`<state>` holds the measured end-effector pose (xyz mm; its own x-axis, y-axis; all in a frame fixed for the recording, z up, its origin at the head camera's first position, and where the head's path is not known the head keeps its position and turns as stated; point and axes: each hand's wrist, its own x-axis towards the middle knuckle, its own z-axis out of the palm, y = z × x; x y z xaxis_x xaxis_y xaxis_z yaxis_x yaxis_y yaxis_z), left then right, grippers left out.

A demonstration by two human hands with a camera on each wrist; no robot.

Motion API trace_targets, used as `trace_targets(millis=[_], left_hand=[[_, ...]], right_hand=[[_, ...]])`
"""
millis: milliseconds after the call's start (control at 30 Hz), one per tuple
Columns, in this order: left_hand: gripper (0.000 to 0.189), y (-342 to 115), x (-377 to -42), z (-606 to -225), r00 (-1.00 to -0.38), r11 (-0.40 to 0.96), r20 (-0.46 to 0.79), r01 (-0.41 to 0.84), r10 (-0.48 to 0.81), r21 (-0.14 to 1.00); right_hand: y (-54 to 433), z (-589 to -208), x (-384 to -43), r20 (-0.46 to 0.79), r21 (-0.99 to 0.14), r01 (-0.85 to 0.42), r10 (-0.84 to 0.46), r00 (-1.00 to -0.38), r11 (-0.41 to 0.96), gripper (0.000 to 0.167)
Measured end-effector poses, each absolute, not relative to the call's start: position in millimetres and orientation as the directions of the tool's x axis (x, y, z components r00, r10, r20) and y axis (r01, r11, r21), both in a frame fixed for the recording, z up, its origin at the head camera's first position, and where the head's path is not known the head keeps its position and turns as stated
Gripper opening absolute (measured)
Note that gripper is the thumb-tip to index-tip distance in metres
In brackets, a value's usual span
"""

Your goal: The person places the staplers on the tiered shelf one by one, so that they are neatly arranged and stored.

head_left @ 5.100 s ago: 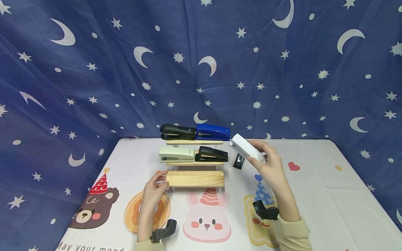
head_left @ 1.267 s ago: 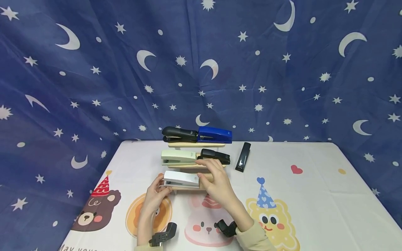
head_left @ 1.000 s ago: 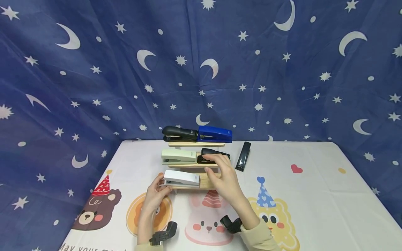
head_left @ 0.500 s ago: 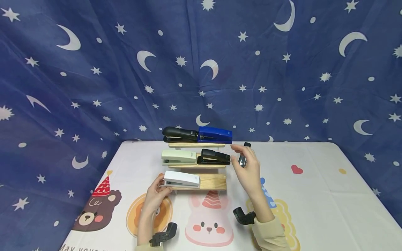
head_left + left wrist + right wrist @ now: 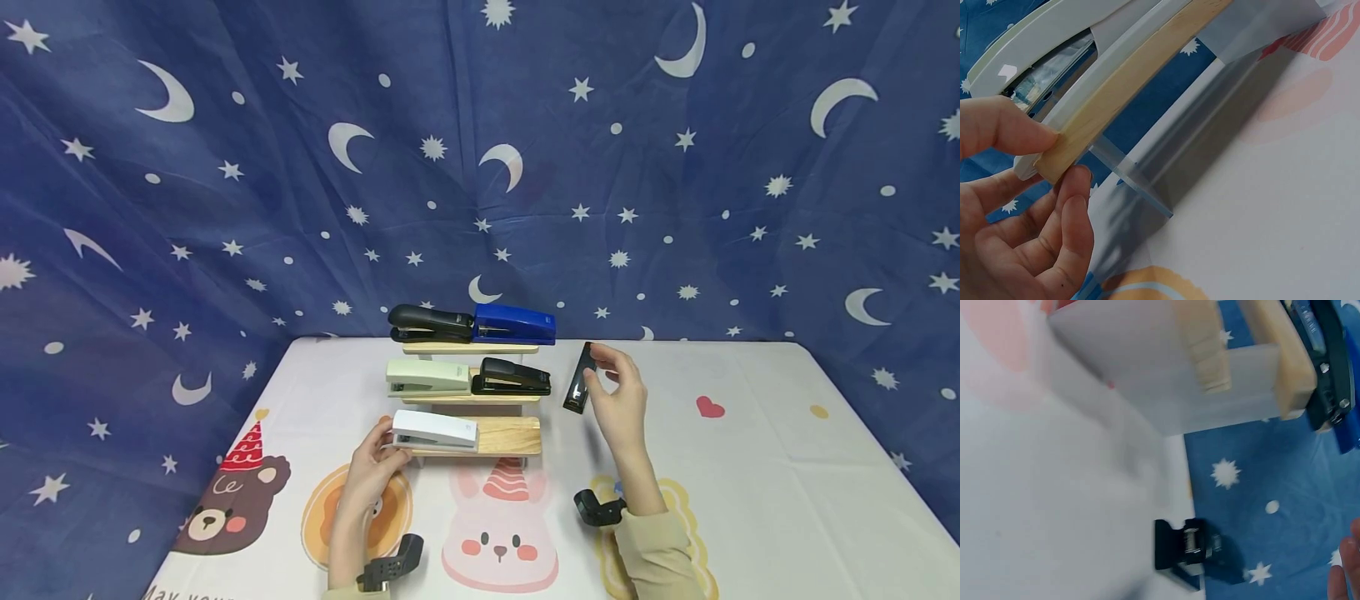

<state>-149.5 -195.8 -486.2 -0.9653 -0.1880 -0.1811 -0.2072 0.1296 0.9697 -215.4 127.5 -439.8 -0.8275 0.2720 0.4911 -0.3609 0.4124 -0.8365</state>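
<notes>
My left hand [image 5: 367,467] pinches the left end of the lowest shelf of a tiered wooden display rack [image 5: 510,435]. In the left wrist view its thumb presses the shelf edge [image 5: 1094,122] and fingers curl beneath. A white stapler [image 5: 433,430] lies on that shelf's left half, close to these fingers. My right hand [image 5: 622,404] is beside a glossy black stapler [image 5: 577,380] on the table, right of the rack, its fingers bent loosely. In the right wrist view a gap shows between the fingertips [image 5: 1349,562] and this black stapler [image 5: 1186,550].
The middle shelf carries a pale green stapler [image 5: 427,377] and a small black stapler [image 5: 512,377]. On top sit a black stapler [image 5: 429,323] and a blue stapler [image 5: 514,323]. A blue star-and-moon curtain [image 5: 480,167] hangs behind the white printed tablecloth [image 5: 780,467].
The white stapler went from my right hand onto the lowest shelf. My right hand then let go and moved right to the loose black stapler. My left hand stays on the shelf end.
</notes>
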Motion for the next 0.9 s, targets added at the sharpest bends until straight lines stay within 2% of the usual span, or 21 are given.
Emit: trace_targets(millis=[500, 900], left_hand=[[0.064, -195.2, -149.3, -483.2, -0.965, 0.135, -0.185, -0.211, -0.184, 0.968], [0.063, -195.4, -148.8, -484.4, -0.966, 0.116, -0.183, -0.206, -0.180, 0.972]], right_hand=[[131.0, -471.9, -244.5, 0.196, -0.948, -0.086, 0.346, -0.917, 0.307, 0.056], [132.1, -485.6, -262.4, 0.074, -0.928, 0.069, 0.364, -0.928, 0.366, 0.066]])
